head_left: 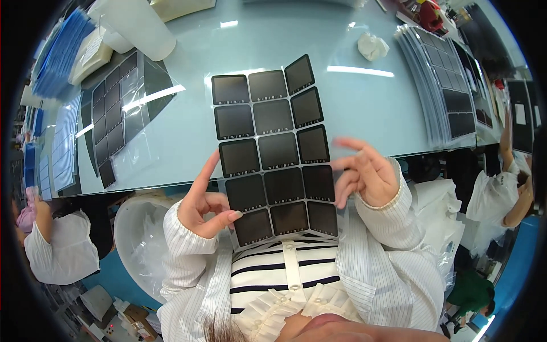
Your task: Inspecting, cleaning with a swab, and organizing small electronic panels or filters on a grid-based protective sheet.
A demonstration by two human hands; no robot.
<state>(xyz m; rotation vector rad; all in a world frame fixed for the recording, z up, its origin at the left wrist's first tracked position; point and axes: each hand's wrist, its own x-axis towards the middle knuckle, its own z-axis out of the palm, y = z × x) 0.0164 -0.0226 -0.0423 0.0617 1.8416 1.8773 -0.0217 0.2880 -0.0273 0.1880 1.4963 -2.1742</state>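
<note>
A clear film sheet bearing rows of dark, rounded square panels (277,150) is held up in front of my chest, tilted, its right column bent back. My left hand (206,208) grips its lower left edge, thumb on the front face and the index finger stretched along the side. Beside the right edge is my right hand (370,178), its index finger extended and the others loosely bent. Those fingertips are slightly blurred; whether they touch the sheet's edge I cannot tell.
A similar panel sheet (114,111) lies on the pale table (188,125) at left, near a white plastic container (139,28). A stack of such sheets (444,74) stands at right. Crumpled white paper (373,47) lies at the back. A white tub (142,245) sits below the table edge.
</note>
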